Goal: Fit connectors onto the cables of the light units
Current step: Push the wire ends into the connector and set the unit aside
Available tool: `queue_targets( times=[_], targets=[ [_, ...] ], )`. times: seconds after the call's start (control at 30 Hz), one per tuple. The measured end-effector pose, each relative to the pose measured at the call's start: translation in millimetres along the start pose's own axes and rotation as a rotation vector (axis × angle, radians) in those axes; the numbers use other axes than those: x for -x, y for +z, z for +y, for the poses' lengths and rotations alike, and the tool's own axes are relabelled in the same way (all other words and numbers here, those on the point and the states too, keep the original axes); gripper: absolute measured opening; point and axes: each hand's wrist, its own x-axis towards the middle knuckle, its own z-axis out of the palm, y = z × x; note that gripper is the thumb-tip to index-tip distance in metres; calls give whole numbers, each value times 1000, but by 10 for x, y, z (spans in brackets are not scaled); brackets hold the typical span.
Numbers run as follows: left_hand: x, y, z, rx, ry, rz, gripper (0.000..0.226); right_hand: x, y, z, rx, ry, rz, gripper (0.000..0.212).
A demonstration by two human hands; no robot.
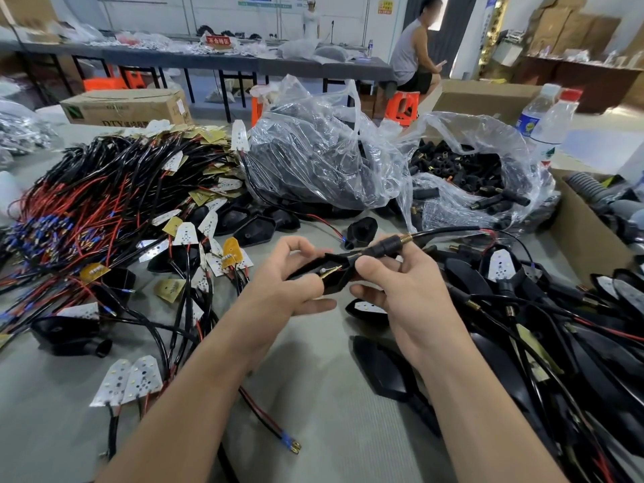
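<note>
Black plastic makes up nearly everything in play: the light unit [334, 275] is held above the desk [313, 371], between both hands and near the middle of the view. The left hand [289, 284] has its grip curled around the unit's pointed shell. The right hand [400, 291] pinches the connector [383, 247] where it meets the shell's end. A brass thread [406, 238] pokes out of the connector, and the cable [449, 232] runs away from it to the right, a red wire [491, 236] showing where its sleeve ends. The shell looks light and stiff with thin edges, so it is probably best held by its thicker sides, as it is now, rather than by the small board and bare leads visible inside, which are likely the fragile part. The connector is small and smooth, and a firm pinch on its body seems right. I cannot tell whether it is rubbery or hard. The cable is limp and would buckle if pushed from far back, so it should be gripped just behind the brass thread. Beyond the hands, a clear bag of loose connectors [463, 169] lies open, with a heap of wired boards [104, 190] to the left.
</note>
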Motion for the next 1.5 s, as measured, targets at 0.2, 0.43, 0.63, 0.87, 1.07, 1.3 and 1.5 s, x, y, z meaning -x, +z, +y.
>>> queue_targets(
  times=[0.2,0.43,0.63,0.87,1.07,1.3,1.5],
  targets=[
    [-48,54,-31,-340,189,436,8,-38,43,39,-41,-71,149,17],
    [-44,52,-18,-17,18,475,21,-13,80,68,-17,-120,172,23],
    [-29,116,34,20,40,525,26,3,94,57,-36,-126,167,24],
    [-49,84,62,152,-228,324,15,6,106,74,-1,-102,116,19],
    [-63,3,72,191,-160,419,11,-10,59,24,-99,6,82,15],
    [-54,-8,66,153,-110,383,14,-1,6,-4,-31,-22,39,12],
    [-28,-13,94,130,-48,338,21,10,-59,-55,-20,-14,-19,12]
  ],
)
